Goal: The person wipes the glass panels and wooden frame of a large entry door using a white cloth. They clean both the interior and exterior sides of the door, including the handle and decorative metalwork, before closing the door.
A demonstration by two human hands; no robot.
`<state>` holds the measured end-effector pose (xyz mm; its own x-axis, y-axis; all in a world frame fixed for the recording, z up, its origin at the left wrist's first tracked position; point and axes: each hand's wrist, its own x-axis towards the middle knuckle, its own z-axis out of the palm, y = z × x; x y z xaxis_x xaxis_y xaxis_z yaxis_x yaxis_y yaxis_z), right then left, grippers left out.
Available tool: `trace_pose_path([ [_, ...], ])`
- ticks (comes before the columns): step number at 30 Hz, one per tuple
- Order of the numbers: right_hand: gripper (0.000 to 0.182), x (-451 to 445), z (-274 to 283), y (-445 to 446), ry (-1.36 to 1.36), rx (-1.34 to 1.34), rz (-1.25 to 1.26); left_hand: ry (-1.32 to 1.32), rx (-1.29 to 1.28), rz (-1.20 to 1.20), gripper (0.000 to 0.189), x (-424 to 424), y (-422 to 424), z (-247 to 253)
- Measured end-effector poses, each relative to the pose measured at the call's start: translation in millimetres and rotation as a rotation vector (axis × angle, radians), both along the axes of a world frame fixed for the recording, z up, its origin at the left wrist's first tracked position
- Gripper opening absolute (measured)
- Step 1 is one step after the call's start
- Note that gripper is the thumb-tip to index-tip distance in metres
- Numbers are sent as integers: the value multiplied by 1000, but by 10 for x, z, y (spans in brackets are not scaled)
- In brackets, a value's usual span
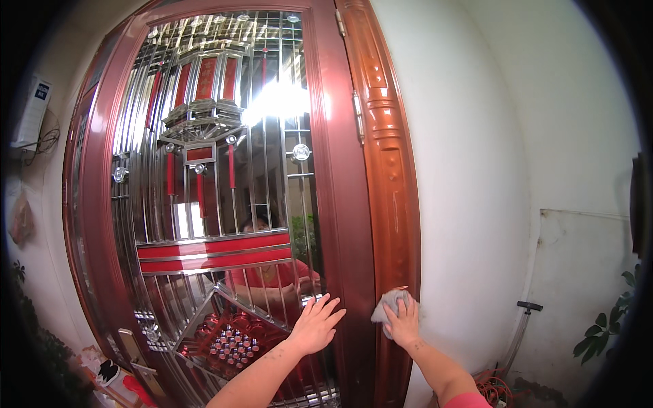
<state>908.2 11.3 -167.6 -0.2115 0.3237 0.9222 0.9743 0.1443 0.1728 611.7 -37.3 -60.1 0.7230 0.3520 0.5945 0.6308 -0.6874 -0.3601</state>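
Note:
A grey cloth (389,307) lies under my right hand (405,323), which presses it against the glossy orange-brown door frame (395,204) near the lower part of the jamb. My left hand (317,326), fingers spread and holding nothing, is at the right edge of the door's glass, beside the dark red door stile (347,245). Behind the hands stands the large door, its reflective panel bearing metal bars, a lantern design (204,92) and red strips (214,252). Metal hinges (358,117) show between door and frame. A person's reflection appears in the glass.
A white wall (459,178) adjoins the frame on the right. Farther right are a telescopic handle (520,331), orange cords (492,390) and a leafy plant (604,326). At lower left are the door handle (140,359) and dark shoes (106,373) on a stand.

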Motion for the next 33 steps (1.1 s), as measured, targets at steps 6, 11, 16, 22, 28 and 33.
trace_pose_path([
  [6,76,34,290,74,68,16,21,27,-3,14,52,19,-89,93],
  [11,80,-133,1611,254,152,167,-21,25,21,27,52,20,-143,150],
  [16,76,-69,2167,365,115,279,-21,2,16,5,52,132,-43,25],
  [22,70,-26,1258,288,19,173,-13,-46,-40,-27,51,114,32,-160],
  [28,67,-52,-250,79,35,-140,-5,-35,-83,-15,51,87,-18,-302],
  [33,59,-33,-1465,12,19,-202,29,4,-112,-9,50,14,-46,-346],
])
